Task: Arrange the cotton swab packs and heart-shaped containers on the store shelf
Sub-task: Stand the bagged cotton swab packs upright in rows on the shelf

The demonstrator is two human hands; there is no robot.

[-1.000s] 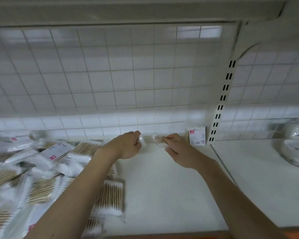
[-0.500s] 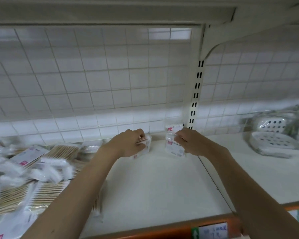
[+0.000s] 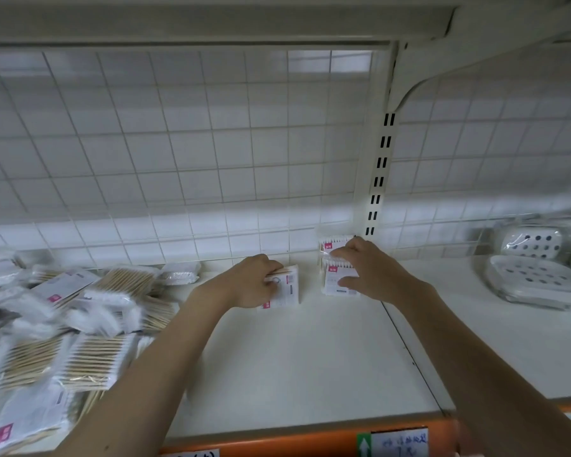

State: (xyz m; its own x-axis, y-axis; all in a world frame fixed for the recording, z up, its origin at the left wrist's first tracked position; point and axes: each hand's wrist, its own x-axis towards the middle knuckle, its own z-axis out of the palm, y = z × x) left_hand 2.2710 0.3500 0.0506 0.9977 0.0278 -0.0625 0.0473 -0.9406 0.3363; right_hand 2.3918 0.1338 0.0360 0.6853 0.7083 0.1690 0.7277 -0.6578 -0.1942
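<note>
My left hand (image 3: 249, 288) grips a cotton swab pack (image 3: 285, 286) with a white and red label, resting it on the white shelf (image 3: 294, 364) near the back. My right hand (image 3: 370, 272) holds a second swab pack (image 3: 335, 282) upright just to the right of it. Behind that one, a third pack (image 3: 330, 243) stands against the back grid by the slotted upright. A loose heap of swab packs (image 3: 63, 324) covers the shelf's left side. No heart-shaped container is visible.
A white wire-grid back panel (image 3: 178, 143) and a slotted upright post (image 3: 381, 166) rise behind the shelf. Clear-wrapped perforated soap dishes (image 3: 534, 272) sit on the adjoining shelf at right. An orange price rail (image 3: 310, 440) with paper tags edges the front.
Both hands have brought their packs from the back edge down onto the shelf. The right hand's pack now stands in front of the pack by the upright; the view shifted.
</note>
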